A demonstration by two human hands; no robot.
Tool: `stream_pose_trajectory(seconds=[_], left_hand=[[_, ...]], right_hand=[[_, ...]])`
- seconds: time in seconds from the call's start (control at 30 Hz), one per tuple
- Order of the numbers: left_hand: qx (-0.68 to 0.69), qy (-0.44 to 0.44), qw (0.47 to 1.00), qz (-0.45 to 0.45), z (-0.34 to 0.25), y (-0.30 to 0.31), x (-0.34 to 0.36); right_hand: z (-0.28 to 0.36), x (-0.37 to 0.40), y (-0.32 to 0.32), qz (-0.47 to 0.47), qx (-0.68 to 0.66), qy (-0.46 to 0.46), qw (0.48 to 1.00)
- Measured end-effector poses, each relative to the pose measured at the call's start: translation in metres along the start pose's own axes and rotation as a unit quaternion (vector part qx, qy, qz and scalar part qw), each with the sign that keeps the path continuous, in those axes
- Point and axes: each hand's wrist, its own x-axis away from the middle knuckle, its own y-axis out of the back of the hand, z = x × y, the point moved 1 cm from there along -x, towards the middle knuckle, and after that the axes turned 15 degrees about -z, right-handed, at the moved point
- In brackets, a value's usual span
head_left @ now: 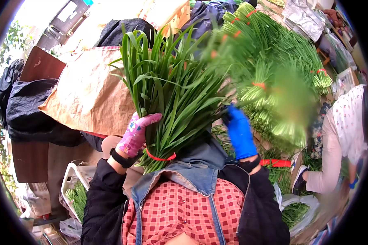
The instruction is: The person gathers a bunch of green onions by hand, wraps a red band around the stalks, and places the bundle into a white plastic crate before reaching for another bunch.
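Red-checked cloth top (184,212), bottom centre of the frame, lies nearest the camera. Above it, at centre left, the left hand (135,132), in a pink flowered glove, grasps a thick bundle of long, flat green leaves (171,94), its thumb laid across the near face. A narrow red band (161,157) crosses the pale stems just below this grip, and the leaf tips fan toward the top of the frame. The right hand (239,132), in a bright blue glove, is at the bundle's right edge; whether its fingers grasp any leaves cannot be told. Good handling, as judged here, calls for firm, even pressure on the lower stems, with the band undisturbed, and a light right-hand touch, since squeezing could crease the blades. Outward, a broad tan sack (92,92) occupies the upper left, red-banded green bunches (259,92) the upper right, a white plastic basket (71,175) the lower left, and another person (335,139) the right edge.
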Motion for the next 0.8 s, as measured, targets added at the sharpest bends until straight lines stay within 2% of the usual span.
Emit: stream_pose_trajectory(seconds=[0.03,0.07,0.1,0.13,0.17,0.2,0.27,0.33,0.37,0.43,0.47,0.5,0.53,0.6,0.7,0.8], left_hand=[[-0.007,0.006,1.0,0.003,0.0,0.004,-0.001],[-0.005,0.006,1.0,-0.001,0.0,0.005,0.0],[-0.007,0.019,1.0,-0.002,0.001,0.005,0.001],[-0.01,0.032,0.999,-0.002,0.001,0.004,0.001],[-0.01,0.034,0.999,0.0,0.002,0.001,0.0],[-0.024,0.026,0.999,0.009,0.003,-0.002,-0.001],[-0.041,0.019,0.999,0.019,0.003,-0.009,0.0],[-0.032,0.026,0.999,0.03,0.002,-0.015,0.002],[-0.026,0.012,0.999,0.039,0.004,-0.016,0.001],[-0.011,0.025,0.999,0.019,0.005,-0.011,-0.001],[0.005,0.037,0.999,0.001,0.006,-0.007,-0.003],[0.011,0.078,0.997,0.016,0.012,0.007,-0.012],[0.013,0.08,0.997,0.012,0.011,0.008,-0.011],[0.034,0.073,0.997,0.003,0.01,0.006,-0.008],[0.011,0.08,0.996,0.038,0.014,0.011,-0.016],[-0.018,0.07,0.994,0.082,0.029,0.031,-0.032]], right_hand=[[0.016,-0.009,0.017,-0.023,0.023,0.076,0.997],[0.028,-0.02,0.03,-0.102,0.049,0.15,0.982],[0.038,-0.017,0.023,-0.122,0.034,0.313,0.941],[0.049,0.0,0.008,-0.123,0.035,0.313,0.941],[0.064,0.031,-0.018,-0.092,0.126,0.458,0.875],[0.075,0.057,-0.04,-0.058,0.214,0.585,0.78],[0.088,0.076,-0.072,0.154,0.335,0.72,0.588],[0.062,0.082,-0.104,0.2,0.356,0.748,0.524],[0.051,0.075,-0.108,0.198,0.356,0.747,0.526],[0.024,0.055,-0.113,0.201,0.482,0.71,0.473],[0.018,0.051,-0.11,0.205,0.48,0.709,0.474],[0.013,0.048,-0.102,0.204,0.472,0.702,0.492],[0.009,0.046,-0.092,0.204,0.466,0.693,0.51],[0.001,0.046,-0.077,0.204,0.486,0.684,0.505],[-0.007,0.046,-0.063,0.166,0.448,0.683,0.553],[-0.008,0.046,-0.061,0.16,0.444,0.672,0.571]])
